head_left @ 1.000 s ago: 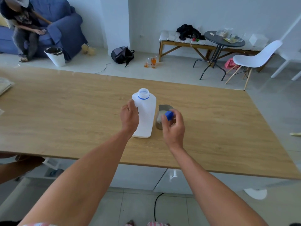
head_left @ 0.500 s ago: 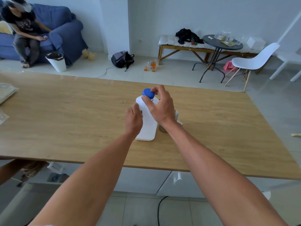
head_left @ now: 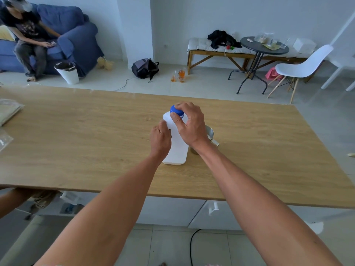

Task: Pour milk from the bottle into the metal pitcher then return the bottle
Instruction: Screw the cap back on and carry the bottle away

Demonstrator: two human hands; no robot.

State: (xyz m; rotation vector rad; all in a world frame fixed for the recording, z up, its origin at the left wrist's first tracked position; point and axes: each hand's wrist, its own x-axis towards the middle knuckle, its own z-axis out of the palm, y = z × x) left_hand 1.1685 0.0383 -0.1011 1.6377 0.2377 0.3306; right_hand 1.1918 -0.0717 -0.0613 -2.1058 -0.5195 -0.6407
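A white plastic milk bottle (head_left: 177, 148) stands upright near the middle of the wooden table (head_left: 96, 135). My left hand (head_left: 159, 139) grips its left side. My right hand (head_left: 189, 124) is over the bottle's top, thumb and fingers closed around the blue cap (head_left: 175, 110) sitting on the neck. The metal pitcher (head_left: 209, 132) stands just right of the bottle, mostly hidden behind my right wrist; only its rim and handle show.
Folded papers (head_left: 8, 113) and a clear bag (head_left: 4, 140) lie at the table's left edge. Another person's arm (head_left: 17, 198) shows below the table's near left edge. Beyond the table are a sofa with a seated person, a bin, a bench and chairs.
My right hand carried the blue cap from beside the pitcher up onto the bottle's neck and now grips it there. My left hand stayed on the bottle.
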